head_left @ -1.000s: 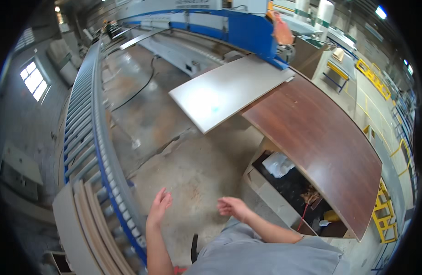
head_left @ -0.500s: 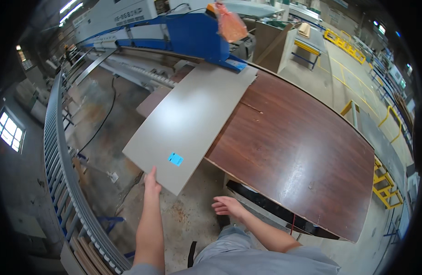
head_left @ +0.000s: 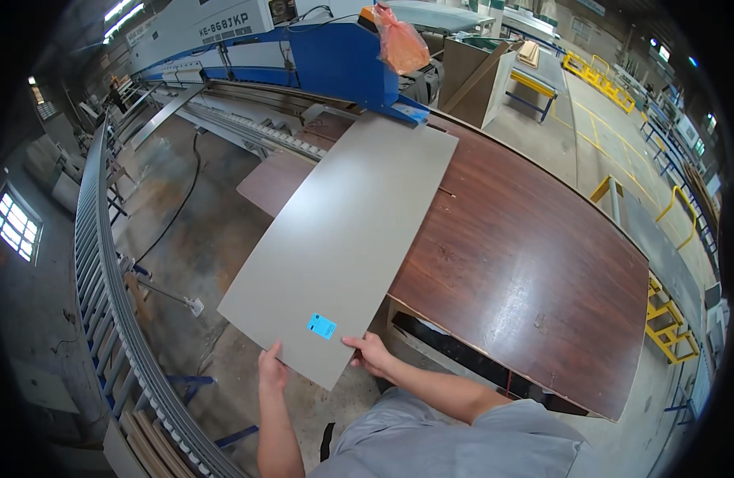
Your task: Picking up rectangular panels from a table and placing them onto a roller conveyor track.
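Observation:
A long, flat grey-beige panel [head_left: 335,231] with a blue label [head_left: 321,326] near its close end reaches from me toward the blue machine. My left hand [head_left: 272,368] grips its near edge, thumb on top and fingers hidden beneath. At the panel's right edge, close to the near corner, my right hand [head_left: 367,354] is closed with its thumb on the upper face. The panel's right side lies over a brown wood-grain tabletop [head_left: 510,271], while the near end sticks out past it.
A long blue and white machine [head_left: 335,64] runs along the far side, an orange-red plastic bag [head_left: 403,44] hanging on its end. Left of me curves a roller conveyor [head_left: 104,287]. Yellow metal frames [head_left: 671,323] stand right of the tabletop. A black cable [head_left: 193,175] trails across the floor.
The panel has come nearer to me and slightly right. My right hand, free before, has taken hold of its right edge. My left hand has moved down with the near edge.

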A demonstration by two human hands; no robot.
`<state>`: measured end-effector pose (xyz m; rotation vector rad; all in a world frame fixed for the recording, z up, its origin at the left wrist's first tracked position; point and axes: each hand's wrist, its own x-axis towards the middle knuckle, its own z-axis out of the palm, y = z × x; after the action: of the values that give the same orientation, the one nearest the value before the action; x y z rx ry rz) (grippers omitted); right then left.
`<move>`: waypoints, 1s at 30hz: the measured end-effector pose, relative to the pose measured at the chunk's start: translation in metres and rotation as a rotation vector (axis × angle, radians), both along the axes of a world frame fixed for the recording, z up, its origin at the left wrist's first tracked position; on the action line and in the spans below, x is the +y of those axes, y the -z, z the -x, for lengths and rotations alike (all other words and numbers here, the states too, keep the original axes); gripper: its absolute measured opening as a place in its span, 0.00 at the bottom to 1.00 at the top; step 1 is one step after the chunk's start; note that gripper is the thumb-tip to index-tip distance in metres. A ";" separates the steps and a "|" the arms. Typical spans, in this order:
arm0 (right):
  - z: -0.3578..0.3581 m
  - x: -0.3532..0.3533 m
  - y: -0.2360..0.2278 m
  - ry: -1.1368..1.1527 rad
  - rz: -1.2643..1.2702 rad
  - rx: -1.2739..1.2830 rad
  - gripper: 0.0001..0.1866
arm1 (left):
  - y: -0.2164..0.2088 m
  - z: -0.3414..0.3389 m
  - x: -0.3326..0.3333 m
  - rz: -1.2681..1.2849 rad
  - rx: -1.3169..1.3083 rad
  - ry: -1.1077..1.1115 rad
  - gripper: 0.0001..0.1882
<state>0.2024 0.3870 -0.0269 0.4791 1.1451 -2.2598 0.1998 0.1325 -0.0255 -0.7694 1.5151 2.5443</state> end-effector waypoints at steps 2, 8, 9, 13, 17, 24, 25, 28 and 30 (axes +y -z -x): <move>-0.019 -0.009 0.006 -0.036 0.014 -0.028 0.15 | 0.003 -0.004 -0.038 -0.207 -0.086 0.038 0.23; -0.072 -0.024 0.021 -0.336 0.135 -0.111 0.25 | 0.002 -0.010 -0.077 0.051 -0.191 -0.134 0.26; -0.075 -0.023 0.020 -0.341 0.139 -0.108 0.25 | 0.014 -0.019 -0.090 0.160 -0.241 -0.192 0.27; -0.076 0.005 0.011 0.027 0.366 -0.081 0.23 | 0.038 -0.058 -0.120 0.130 -0.210 -0.275 0.28; -0.040 0.075 0.022 0.385 0.438 0.087 0.19 | -0.019 -0.074 -0.084 0.256 -0.242 -0.279 0.27; 0.023 0.081 -0.009 0.555 0.403 0.001 0.17 | -0.056 -0.066 -0.096 0.298 -0.221 -0.309 0.27; 0.030 0.080 -0.007 0.558 0.377 0.008 0.16 | -0.057 -0.066 -0.092 0.287 -0.214 -0.321 0.27; 0.037 0.082 -0.004 0.553 0.349 0.005 0.12 | -0.053 -0.055 -0.092 0.364 -0.226 -0.336 0.29; 0.034 0.079 -0.017 0.461 0.349 -0.009 0.11 | -0.041 -0.060 -0.112 0.516 -0.234 -0.397 0.31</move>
<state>0.1681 0.4658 -0.0103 0.6592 0.6545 -2.7751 0.2600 0.0200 0.0152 -1.5036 2.1337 2.1814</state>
